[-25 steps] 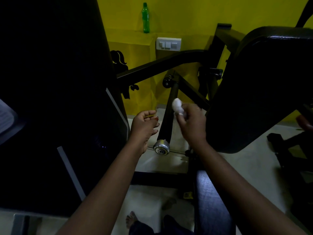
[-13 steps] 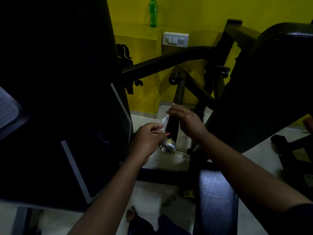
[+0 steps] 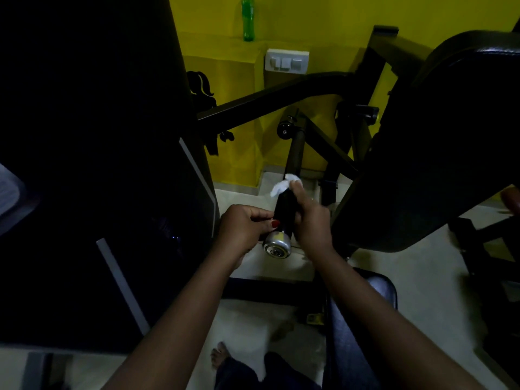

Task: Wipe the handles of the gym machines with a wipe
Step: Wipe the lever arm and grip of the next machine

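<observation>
Dim gym seen from above, looking down a person's two bare forearms. Between the hands a gym machine handle [image 3: 283, 209] slants up and away: a round black tube with a matte grip, ending nearest the viewer in a shiny, rounded silver metal cap [image 3: 277, 246].

The right hand [image 3: 311, 223] is wrapped round the right side of the handle, fingers curled over it. It clamps a white wipe [image 3: 281, 187] against the tube. The wipe is soft and crumpled, and a bunched corner sticks out above the fingertips.

The left hand [image 3: 243, 229] sits at the left of the handle, just above the cap. Its fingers are curled, and a fingertip with a red-painted nail touches the black grip. Whether it truly grips the tube or only rests against it cannot be told.

To the right, a large black pad [image 3: 450, 142] with a smooth, slightly glossy cover and rounded corners tilts over the scene. A flat-sided black frame bar [image 3: 281, 101] crosses behind the handle. A tall dark panel [image 3: 98, 164] with thin grey stripes fills the left.

Behind is a yellow wall [image 3: 323, 21] with a ledge [image 3: 219, 46] carrying an upright green plastic bottle [image 3: 248, 19], and a white rectangular switch plate [image 3: 287, 61] below it. The floor [image 3: 422, 291] is pale and smooth; a bare foot [image 3: 221, 356] shows at the bottom.
</observation>
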A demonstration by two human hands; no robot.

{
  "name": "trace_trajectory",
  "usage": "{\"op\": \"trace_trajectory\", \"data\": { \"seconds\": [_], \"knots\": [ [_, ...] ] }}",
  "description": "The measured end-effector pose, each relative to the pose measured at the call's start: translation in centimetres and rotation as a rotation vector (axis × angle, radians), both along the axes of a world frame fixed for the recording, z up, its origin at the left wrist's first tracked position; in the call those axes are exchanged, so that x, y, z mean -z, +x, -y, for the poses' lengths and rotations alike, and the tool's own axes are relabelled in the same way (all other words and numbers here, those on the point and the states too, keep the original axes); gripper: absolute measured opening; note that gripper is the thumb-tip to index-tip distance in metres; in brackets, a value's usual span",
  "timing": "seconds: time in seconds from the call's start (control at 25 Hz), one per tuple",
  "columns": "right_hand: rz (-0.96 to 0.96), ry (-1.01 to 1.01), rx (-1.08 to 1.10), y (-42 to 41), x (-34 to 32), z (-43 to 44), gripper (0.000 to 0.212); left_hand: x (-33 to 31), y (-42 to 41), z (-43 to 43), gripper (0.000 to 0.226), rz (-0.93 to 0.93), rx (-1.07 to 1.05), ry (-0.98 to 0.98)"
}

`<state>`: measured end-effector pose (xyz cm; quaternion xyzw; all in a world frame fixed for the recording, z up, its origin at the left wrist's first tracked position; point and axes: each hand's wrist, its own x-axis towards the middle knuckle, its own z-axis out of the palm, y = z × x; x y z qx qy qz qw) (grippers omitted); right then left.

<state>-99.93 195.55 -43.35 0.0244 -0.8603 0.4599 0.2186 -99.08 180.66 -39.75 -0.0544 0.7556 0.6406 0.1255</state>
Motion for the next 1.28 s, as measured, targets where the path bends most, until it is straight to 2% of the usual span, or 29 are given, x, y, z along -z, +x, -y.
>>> {"op": "trace_trajectory", "data": {
  "seconds": [0.08,0.2,0.28,0.36,0.4,0.48,0.6,0.72,0.88,0.96,1.04,1.08,1.12,1.28],
  "knots": [
    [0.217,-0.197,0.122,-3.3,0.0,-0.5,0.048,0.0,0.1,0.0,0.028,0.0,-0.007,-0.001],
    [0.364,-0.786,0.134,-4.7,1.0,-0.3,0.047,0.3,0.3,-0.1,0.027,-0.016,-0.016,-0.005],
    [0.481,-1.146,0.076,-3.0,0.5,0.8,0.037,0.4,0.2,-0.1,0.018,-0.051,-0.021,-0.053],
    [0.637,-1.451,-0.077,-0.4,-0.4,1.8,0.033,0.3,0.0,0.0,0.017,-0.091,-0.022,-0.123],
    [0.679,-1.569,-0.144,1.0,-0.5,2.1,0.036,0.2,-0.1,0.0,0.02,-0.103,-0.027,-0.153],
    [0.719,-1.663,-0.196,3.3,-0.3,2.5,0.028,0.2,-0.3,0.2,0.025,-0.104,-0.049,-0.184],
    [0.766,-1.521,-0.199,5.7,-1.2,2.2,0.034,0.5,-0.2,0.4,0.031,-0.059,-0.044,-0.16],
    [0.778,-1.242,0.003,6.3,-2.1,1.4,0.035,0.8,0.3,0.2,0.024,-0.098,-0.034,-0.119],
    [0.463,-1.025,0.242,4.4,-2.4,1.5,0.033,0.9,1.0,-0.5,0.019,-0.154,-0.052,-0.08],
    [0.345,-0.735,0.338,2.5,-2.1,1.8,0.032,0.7,1.0,-0.6,0.02,-0.169,-0.047,-0.102],
    [0.262,-0.425,0.35,1.3,-2.2,2.1,0.037,0.6,0.8,-0.5,0.021,-0.149,-0.04,-0.073],
    [0.241,-0.333,0.334,1.2,-2.2,2.2,0.038,0.6,0.7,-0.5,0.021,-0.134,-0.034,-0.05],
    [0.235,-0.292,0.308,1.4,-2.0,2.2,0.038,0.6,0.7,-0.5,0.021,-0.121,-0.027,-0.026],
    [0.183,-0.339,0.185,3.6,-1.4,2.6,0.035,1.0,-0.3,-0.4,0.015,-0.045,-0.01,0.056]
  ]
}}
